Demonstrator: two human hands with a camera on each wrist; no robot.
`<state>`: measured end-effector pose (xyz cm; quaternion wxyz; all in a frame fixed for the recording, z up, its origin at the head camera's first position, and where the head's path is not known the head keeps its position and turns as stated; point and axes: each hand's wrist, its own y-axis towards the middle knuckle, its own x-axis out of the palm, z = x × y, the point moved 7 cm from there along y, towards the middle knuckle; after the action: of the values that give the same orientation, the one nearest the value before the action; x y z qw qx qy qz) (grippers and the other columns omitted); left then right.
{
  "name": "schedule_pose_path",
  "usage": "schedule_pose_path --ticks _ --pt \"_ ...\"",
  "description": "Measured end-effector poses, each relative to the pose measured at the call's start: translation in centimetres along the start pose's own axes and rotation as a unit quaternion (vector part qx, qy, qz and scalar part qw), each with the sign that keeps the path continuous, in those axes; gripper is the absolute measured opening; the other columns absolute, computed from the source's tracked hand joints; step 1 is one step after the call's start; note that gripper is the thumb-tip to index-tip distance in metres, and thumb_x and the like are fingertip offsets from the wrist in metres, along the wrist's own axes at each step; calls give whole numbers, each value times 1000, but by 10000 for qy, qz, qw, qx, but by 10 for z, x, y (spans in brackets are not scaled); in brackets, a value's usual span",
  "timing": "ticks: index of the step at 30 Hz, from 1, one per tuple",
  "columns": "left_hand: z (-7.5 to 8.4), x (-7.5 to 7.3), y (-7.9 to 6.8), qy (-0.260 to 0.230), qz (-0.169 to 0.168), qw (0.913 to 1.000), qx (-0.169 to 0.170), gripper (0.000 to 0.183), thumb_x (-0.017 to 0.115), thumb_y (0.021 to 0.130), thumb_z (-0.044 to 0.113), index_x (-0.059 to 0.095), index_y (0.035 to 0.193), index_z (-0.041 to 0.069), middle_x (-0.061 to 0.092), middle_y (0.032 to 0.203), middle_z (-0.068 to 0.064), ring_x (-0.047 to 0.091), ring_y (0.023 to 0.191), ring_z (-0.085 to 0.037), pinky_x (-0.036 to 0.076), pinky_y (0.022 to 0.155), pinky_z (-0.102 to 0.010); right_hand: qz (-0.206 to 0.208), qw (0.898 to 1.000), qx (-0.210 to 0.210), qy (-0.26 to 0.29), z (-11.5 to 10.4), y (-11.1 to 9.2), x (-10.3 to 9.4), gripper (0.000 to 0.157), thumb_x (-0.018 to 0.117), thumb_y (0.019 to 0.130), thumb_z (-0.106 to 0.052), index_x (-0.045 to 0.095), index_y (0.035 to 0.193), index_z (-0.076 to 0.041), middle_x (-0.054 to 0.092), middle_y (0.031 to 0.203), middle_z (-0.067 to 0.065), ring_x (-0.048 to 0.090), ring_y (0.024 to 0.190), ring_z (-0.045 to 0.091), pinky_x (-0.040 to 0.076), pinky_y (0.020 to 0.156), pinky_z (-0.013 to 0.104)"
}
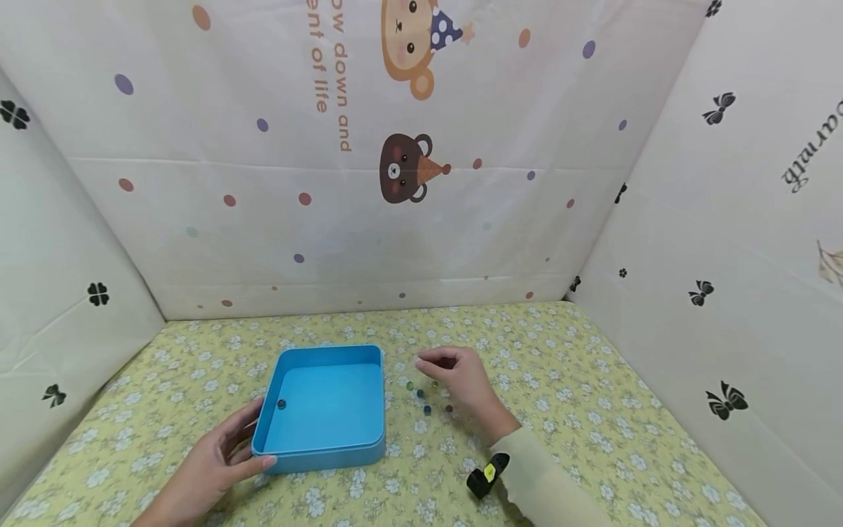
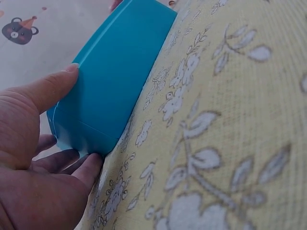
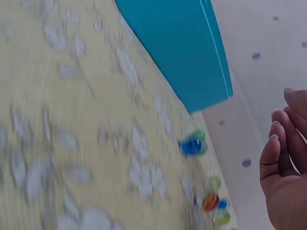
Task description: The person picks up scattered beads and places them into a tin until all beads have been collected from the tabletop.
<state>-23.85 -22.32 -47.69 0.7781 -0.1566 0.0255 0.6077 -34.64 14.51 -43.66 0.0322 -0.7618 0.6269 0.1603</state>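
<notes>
A square blue box [image 1: 329, 457] without a lid stands on the table, a small dark marble [image 1: 282, 403] lying inside near its left wall. My left hand [image 1: 220, 457] grips the box's near left corner, thumb on the front wall and fingers along the left side. In the left wrist view the thumb [image 2: 55, 86] lies against the blue wall. Right of the box, my right hand [image 1: 457, 377] is raised over several loose glass marbles, among them a green marble [image 1: 410, 386], a blue marble [image 1: 427, 410] and a reddish marble [image 3: 210, 201]. Its thumb and fingertips come close together; whether they pinch something I cannot tell.
A yellow flowered cloth [image 1: 560, 446] covers the table. Pale printed fabric walls [image 1: 356, 241] enclose it at the back and both sides. A black strap with a yellow mark [image 1: 489, 474] sits at the right wrist, by a pale sleeve [image 1: 553, 479].
</notes>
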Motion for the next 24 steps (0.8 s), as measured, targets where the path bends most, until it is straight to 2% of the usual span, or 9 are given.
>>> schedule_pose_path --ticks 5,10,13,20,24 --pt "0 0 -1 1 10 10000 -35 101 78 92 31 11 166 19 13 172 -18 21 156 -47 53 112 -9 285 9995 131 68 9 2 -16 28 78 94 -28 78 116 -10 75 113 5 71 98 23 71 88 48" --pt "-1 0 -1 -31 24 10000 -60 101 79 91 31 12 166 19 14 172 -18 21 156 -47 53 112 -8 510 9980 349 107 20 4 -30 34 80 93 -30 77 119 -8 74 113 4 70 98 21 71 88 44" --pt "-1 0 -1 -7 39 10000 -61 101 78 92 32 11 166 18 14 171 -19 21 156 -47 53 112 -9 597 9973 399 122 25 7 -36 39 80 92 -31 76 121 -6 73 115 5 69 99 21 70 87 42" --pt "-1 -1 -1 35 36 10000 -78 100 78 92 31 11 166 18 14 171 -20 22 155 -48 53 111 -9 826 9942 654 204 36 8 -49 38 81 92 -30 76 122 -7 72 117 6 68 105 28 69 88 42" --pt "-1 0 -1 -7 38 10000 -85 101 79 91 31 12 166 18 14 171 -19 22 155 -48 54 113 -11 858 9933 772 97 42 9 -56 40 81 92 -31 75 123 -6 72 118 6 68 104 27 70 85 38"
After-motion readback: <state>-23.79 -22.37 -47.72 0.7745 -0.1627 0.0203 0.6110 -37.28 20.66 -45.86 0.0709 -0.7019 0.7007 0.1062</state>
